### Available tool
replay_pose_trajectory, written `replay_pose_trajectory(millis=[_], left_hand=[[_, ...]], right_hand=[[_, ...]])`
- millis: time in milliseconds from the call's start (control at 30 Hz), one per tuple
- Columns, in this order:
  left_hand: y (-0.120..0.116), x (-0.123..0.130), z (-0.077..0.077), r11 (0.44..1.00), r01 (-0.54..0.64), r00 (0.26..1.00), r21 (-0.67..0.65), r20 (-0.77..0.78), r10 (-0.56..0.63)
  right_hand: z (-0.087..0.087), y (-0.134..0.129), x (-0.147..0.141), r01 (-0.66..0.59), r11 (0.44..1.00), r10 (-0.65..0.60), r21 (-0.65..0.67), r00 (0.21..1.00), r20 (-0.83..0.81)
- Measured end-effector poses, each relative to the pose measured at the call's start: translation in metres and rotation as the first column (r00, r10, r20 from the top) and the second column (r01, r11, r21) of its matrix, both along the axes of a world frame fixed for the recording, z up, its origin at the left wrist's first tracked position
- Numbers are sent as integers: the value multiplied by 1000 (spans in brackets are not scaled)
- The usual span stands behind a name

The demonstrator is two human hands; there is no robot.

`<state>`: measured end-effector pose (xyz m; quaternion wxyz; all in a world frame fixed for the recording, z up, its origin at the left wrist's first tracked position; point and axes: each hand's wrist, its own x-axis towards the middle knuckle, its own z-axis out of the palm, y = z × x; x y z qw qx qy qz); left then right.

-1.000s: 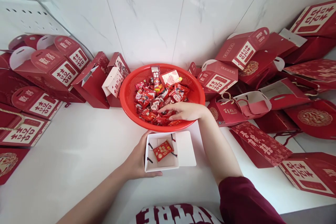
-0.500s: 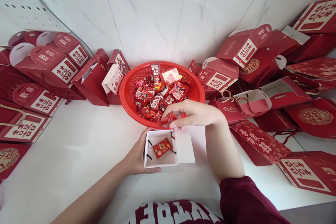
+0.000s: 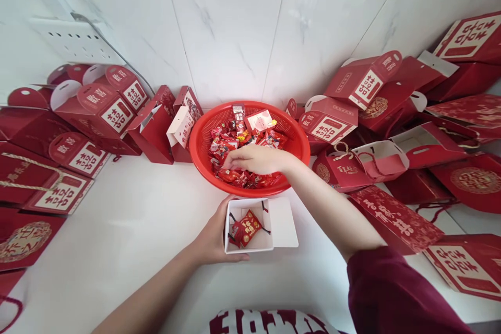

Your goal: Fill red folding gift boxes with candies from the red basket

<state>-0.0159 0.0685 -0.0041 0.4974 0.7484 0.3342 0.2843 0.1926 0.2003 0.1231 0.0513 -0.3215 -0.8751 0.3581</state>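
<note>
If our right fingers (image 3: pixel 235 158) (grip unclear) drag round red plastic basket (image 3: pixel 250 192), it could bump square white cardboard box (image 3: pixel 263 242) our left fingers (image 3: pixel 237 258) clasp.

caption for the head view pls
Left hand steadies an open white box of sweets while the right dips into a red basket

Basket (image 3: pixel 198 147) between gift boxes (image 3: pixel 327 121)
Wrapped sweets (image 3: pixel 260 181) in it; open box (image 3: pixel 270 245) before it on the bench (image 3: pixel 144 209).
</note>
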Motion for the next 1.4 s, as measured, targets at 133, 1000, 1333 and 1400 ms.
replay_pose_trajectory(millis=[133,1000,1333,1400], left_hand=[[-1,-1,0,1000,-4,1000,14,-5,4],[0,2,6,1000,9,1000,0,-2,-9],[-1,1,5,1000,5,1000,-5,3,-5],[-1,1,5,1000,11,1000,-6,3,-11]], right_hand=[[-4,33,-31,-17,1000,13,10,957,290],[-48,60,-41,-19,942,40,-334,998,55],[-37,66,-36,-69,951,82,-301,996,33],[-31,65,-34,-96,953,104,-288,994,15]])
